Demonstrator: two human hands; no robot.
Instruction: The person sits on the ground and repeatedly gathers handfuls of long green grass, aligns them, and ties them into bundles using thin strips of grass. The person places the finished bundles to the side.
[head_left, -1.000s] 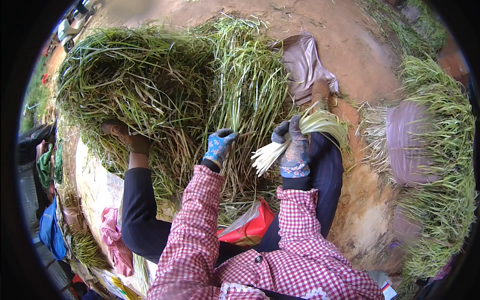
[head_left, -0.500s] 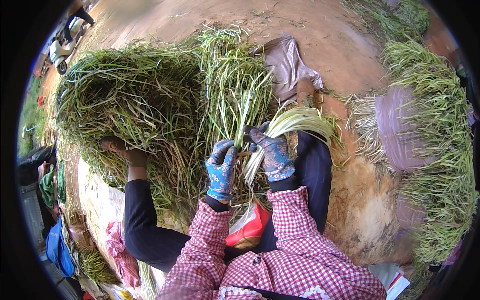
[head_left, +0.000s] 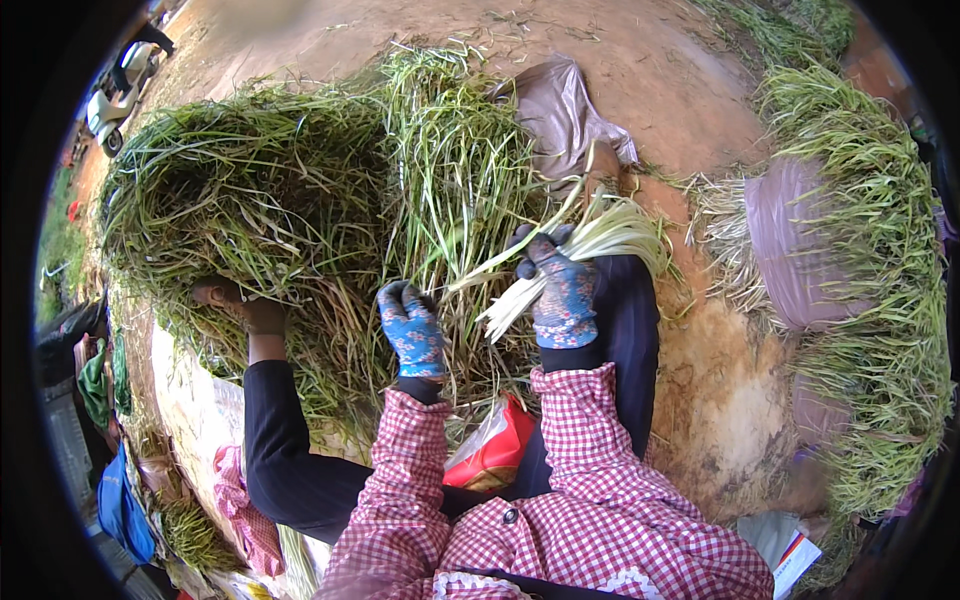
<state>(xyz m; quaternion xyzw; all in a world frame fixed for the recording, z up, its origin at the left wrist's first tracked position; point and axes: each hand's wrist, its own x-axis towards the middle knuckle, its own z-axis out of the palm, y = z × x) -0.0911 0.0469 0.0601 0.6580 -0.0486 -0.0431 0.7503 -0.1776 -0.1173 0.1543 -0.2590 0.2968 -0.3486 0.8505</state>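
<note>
My right hand (head_left: pixel 563 300), in a blue flowered glove with dark fingertips, is closed round a bundle of pale stalks (head_left: pixel 625 232). The cut-looking ends point toward my lap and the leafy ends fan out to the right. One longer pale stalk (head_left: pixel 497 266) sticks out leftward from this hand. In a matching glove, my left hand (head_left: pixel 411 328) is apart from the bundle, over the edge of the green pile. Its fingers are curled in; whether they pinch anything is hidden. Beyond both hands lies a heap of long green stalks (head_left: pixel 460 170).
A darker grass heap (head_left: pixel 240 190) spreads to the left, against my shoe. A red-and-clear bag (head_left: pixel 492 445) lies between my legs. A purplish plastic sheet (head_left: pixel 565 110) is ahead. On the right, green bundles (head_left: pixel 870 300) are stacked round a purple wrap (head_left: pixel 795 240). A scooter (head_left: pixel 115 105) stands far left.
My hands have moved apart, the left going left and slightly down. The upright green-and-white stalks between them are gone from there; a pale stalk now slants across from my right hand.
</note>
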